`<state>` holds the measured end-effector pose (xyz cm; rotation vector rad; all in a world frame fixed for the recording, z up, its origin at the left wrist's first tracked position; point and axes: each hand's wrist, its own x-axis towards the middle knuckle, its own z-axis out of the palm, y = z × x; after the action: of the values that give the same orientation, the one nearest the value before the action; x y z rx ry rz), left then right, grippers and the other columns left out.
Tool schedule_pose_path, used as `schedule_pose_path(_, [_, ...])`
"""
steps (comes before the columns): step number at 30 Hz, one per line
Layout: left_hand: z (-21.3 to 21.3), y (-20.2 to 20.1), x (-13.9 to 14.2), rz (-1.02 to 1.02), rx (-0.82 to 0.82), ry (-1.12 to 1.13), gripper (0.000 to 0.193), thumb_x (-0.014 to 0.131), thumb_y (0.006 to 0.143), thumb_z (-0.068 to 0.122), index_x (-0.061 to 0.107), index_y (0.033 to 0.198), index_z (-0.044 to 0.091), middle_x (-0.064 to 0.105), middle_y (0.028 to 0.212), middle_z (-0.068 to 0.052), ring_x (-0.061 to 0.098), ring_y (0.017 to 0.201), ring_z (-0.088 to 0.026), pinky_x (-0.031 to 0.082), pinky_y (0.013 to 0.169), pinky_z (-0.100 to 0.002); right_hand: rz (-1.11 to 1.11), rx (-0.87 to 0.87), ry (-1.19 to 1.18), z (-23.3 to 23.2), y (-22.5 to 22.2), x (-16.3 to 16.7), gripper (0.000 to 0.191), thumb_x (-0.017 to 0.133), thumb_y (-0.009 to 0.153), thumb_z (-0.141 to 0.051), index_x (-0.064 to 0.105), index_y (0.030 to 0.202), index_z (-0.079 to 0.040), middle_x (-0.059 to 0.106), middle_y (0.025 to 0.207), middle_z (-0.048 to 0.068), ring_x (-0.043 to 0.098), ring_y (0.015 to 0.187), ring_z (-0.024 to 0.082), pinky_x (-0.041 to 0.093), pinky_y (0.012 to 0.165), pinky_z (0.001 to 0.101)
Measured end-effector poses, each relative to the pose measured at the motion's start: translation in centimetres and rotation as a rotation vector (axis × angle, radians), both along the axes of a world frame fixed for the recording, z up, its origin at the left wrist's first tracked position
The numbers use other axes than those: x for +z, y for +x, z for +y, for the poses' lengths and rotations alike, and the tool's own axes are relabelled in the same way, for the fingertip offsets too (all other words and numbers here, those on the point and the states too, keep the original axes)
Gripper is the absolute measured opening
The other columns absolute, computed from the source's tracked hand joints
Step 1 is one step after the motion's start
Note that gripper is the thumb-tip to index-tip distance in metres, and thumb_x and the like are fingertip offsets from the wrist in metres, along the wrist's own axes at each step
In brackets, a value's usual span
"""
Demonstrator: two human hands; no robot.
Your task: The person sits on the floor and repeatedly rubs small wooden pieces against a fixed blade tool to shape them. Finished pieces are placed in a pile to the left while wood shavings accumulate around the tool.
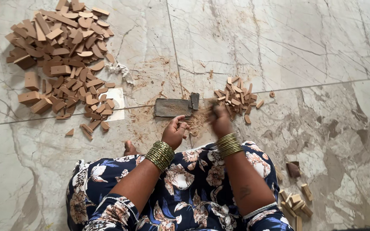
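Observation:
I sit on a marble floor and look down at my two hands. My left hand (175, 130) is curled with its fingers closed just below a dark flat sanding block (173, 108); whether it holds a piece is unclear. My right hand (220, 120) is blurred and closed on a small brown wooden piece, rubbing it where brown dust (198, 119) lies on the floor. A small pile of cut wooden pieces (236, 97) lies just beyond my right hand. Both wrists carry stacks of golden bangles.
A large heap of brown wooden blocks and curved pieces (63, 55) fills the upper left. A white paper scrap (117, 100) lies beside it. Several wooden blocks (296, 199) sit at my right knee. A toe (129, 148) shows by my floral dress.

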<state>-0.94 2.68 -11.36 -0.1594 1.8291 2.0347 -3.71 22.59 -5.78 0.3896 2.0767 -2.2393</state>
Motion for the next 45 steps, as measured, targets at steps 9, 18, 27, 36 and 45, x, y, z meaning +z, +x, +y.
schedule_pose_path(9, [-2.8, -1.7, 2.0, 0.259, 0.036, -0.28, 0.035, 0.065, 0.092, 0.024, 0.064, 0.124, 0.008, 0.073, 0.109, -0.013, 0.071, 0.098, -0.021, 0.056, 0.086, -0.035, 0.098, -0.394, 0.01, 4.9, -3.3, -0.4, 0.031, 0.067, 0.095, -0.008, 0.059, 0.125, -0.004, 0.068, 0.094, 0.005, 0.065, 0.071, 0.015, 0.055, 0.06, 0.028])
schedule_pose_path(18, [-23.4, -8.4, 4.5, 0.046, 0.249, -1.04, 0.021, 0.066, 0.092, 0.028, 0.078, 0.105, 0.017, 0.077, 0.102, -0.014, 0.071, 0.093, -0.031, 0.052, 0.09, -0.041, 0.553, 0.046, 0.92, -0.5, 0.2, -1.4, 0.022, 0.073, 0.099, -0.019, 0.07, 0.117, -0.006, 0.071, 0.102, 0.014, 0.07, 0.086, 0.024, 0.058, 0.072, 0.0341])
schedule_pose_path(27, [-24.2, -7.1, 2.2, -0.538, 0.592, -1.071, 0.047, 0.077, 0.084, 0.03, 0.06, 0.123, 0.012, 0.064, 0.118, -0.016, 0.063, 0.111, -0.033, 0.053, 0.091, -0.046, 0.622, 0.183, 0.933, -1.5, 0.7, -1.9, 0.023, 0.071, 0.095, -0.02, 0.07, 0.112, -0.004, 0.071, 0.094, 0.015, 0.071, 0.082, 0.025, 0.057, 0.071, 0.0344])
schedule_pose_path(36, [-24.2, -8.3, 1.7, -0.057, 0.687, -1.08, 0.036, 0.085, 0.076, 0.02, 0.066, 0.102, 0.003, 0.071, 0.102, -0.019, 0.067, 0.098, -0.035, 0.054, 0.085, -0.043, 0.501, 0.303, 0.892, -1.8, 0.6, -1.8, 0.026, 0.07, 0.093, -0.021, 0.069, 0.113, -0.005, 0.073, 0.097, 0.015, 0.071, 0.088, 0.027, 0.058, 0.078, 0.0371])
schedule_pose_path(45, [-18.8, -9.6, 4.0, 0.214, 0.604, -0.342, 0.008, 0.068, 0.092, 0.008, 0.071, 0.099, 0.005, 0.074, 0.075, -0.002, 0.061, 0.056, -0.006, 0.049, 0.051, -0.024, 0.422, 0.44, 0.888, -2.9, -0.2, -0.4, 0.038, 0.071, 0.082, -0.008, 0.067, 0.12, -0.005, 0.07, 0.108, 0.02, 0.068, 0.101, 0.034, 0.055, 0.086, 0.0412])
